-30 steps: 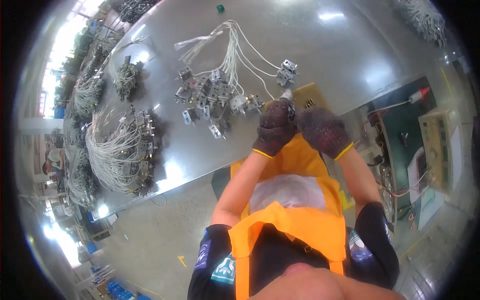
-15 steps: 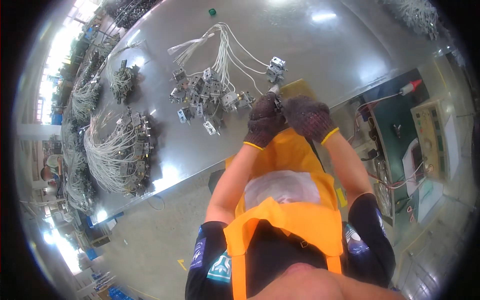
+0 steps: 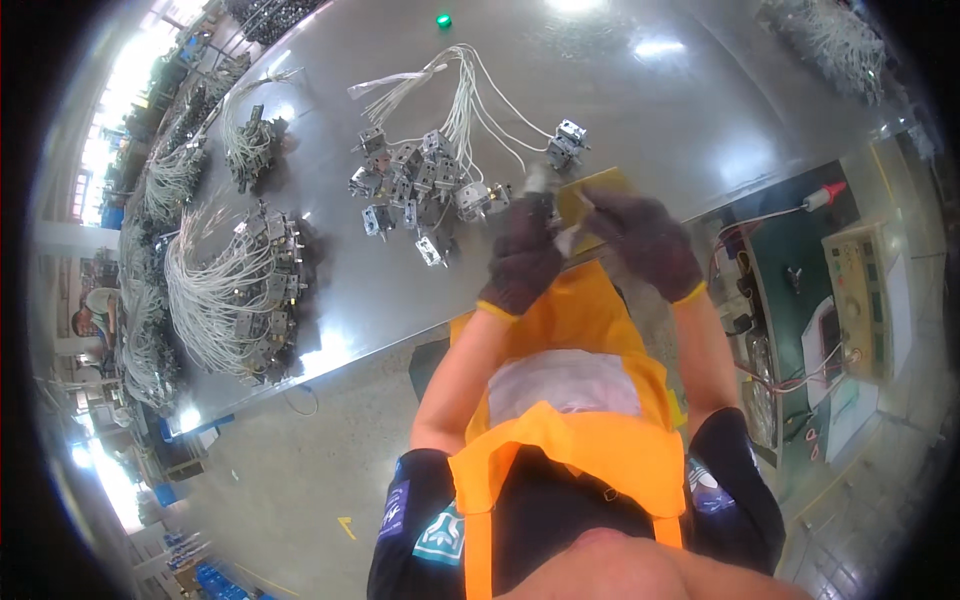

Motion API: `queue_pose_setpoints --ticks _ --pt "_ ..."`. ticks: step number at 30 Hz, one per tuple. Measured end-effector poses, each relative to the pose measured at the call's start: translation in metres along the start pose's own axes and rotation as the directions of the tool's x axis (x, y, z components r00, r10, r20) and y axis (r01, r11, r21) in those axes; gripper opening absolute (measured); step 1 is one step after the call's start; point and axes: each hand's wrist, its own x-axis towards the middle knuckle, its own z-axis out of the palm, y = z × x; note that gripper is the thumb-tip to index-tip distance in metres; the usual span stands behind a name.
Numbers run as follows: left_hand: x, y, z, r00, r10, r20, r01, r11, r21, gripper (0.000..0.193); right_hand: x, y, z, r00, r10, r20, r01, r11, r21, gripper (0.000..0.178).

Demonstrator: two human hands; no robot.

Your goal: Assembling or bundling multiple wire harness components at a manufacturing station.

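Observation:
Both my hands wear dark knitted gloves with yellow cuffs and are over the near edge of the metal table. My left hand (image 3: pixel 525 255) is closed around a small metal part (image 3: pixel 541 182), blurred and pale at its top. To its right, my right hand (image 3: pixel 648 242) is curled and smeared; what its fingers hold, if anything, is hidden. A yellow block (image 3: pixel 603 184) lies on the table just beyond and between the hands. One metal lock-like unit on a white wire (image 3: pixel 568 143) sits past the block. Left of my left hand lies a pile of similar wired metal units (image 3: pixel 415 180).
Bundles of white-wired units (image 3: pixel 235 300) cover the table's left side, another bundle (image 3: pixel 835 45) the far right. A green round piece (image 3: pixel 444 20) lies at the back. On the right, a lower green bench holds a beige instrument box (image 3: pixel 857 300) and a red-tipped lead (image 3: pixel 828 194).
My hands, close together before, have moved apart; the right one has shifted to the right. The left remains closed on the metal part. The whole view has shifted slightly.

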Motion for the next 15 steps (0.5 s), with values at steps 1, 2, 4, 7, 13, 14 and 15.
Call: queue_pose_setpoints --ticks 1,2,4,7,13,14,15 --pt "0.0 0.004 -0.015 0.978 0.174 -0.115 -0.151 0.97 0.188 0.057 0.005 -0.012 -0.013 1.0 -0.004 0.008 0.004 1.0 -0.002 0.031" --pt "0.0 0.011 -0.027 0.915 0.361 -0.18 -0.276 0.886 0.372 0.064 0.01 -0.029 -0.03 0.953 0.297 0.052 -0.3 0.916 0.266 0.035" --pt "-0.005 0.048 -0.051 0.999 -0.04 -0.001 0.036 0.926 -0.377 0.071 0.016 -0.023 -0.03 0.815 0.557 0.162 -0.557 0.673 0.487 0.039" --pt "-0.025 0.07 -0.067 0.836 -0.186 0.516 0.543 0.158 -0.824 0.08 0.037 0.006 -0.004 0.765 -0.549 -0.337 0.559 0.826 -0.077 0.041" --pt "-0.045 0.045 -0.052 0.843 0.173 0.509 0.52 -0.502 -0.691 0.067 0.041 -0.048 -0.002 0.899 0.243 0.365 -0.434 0.387 0.813 0.042" --pt "-0.046 0.041 -0.05 0.821 0.13 0.556 0.544 -0.472 -0.694 0.064 0.04 -0.043 0.005 0.929 0.206 0.308 -0.37 0.5 0.783 0.042" --pt "-0.047 0.039 -0.049 0.796 0.085 0.599 0.569 -0.442 -0.693 0.06 0.039 -0.04 0.01 0.954 0.16 0.253 -0.297 0.603 0.74 0.041"
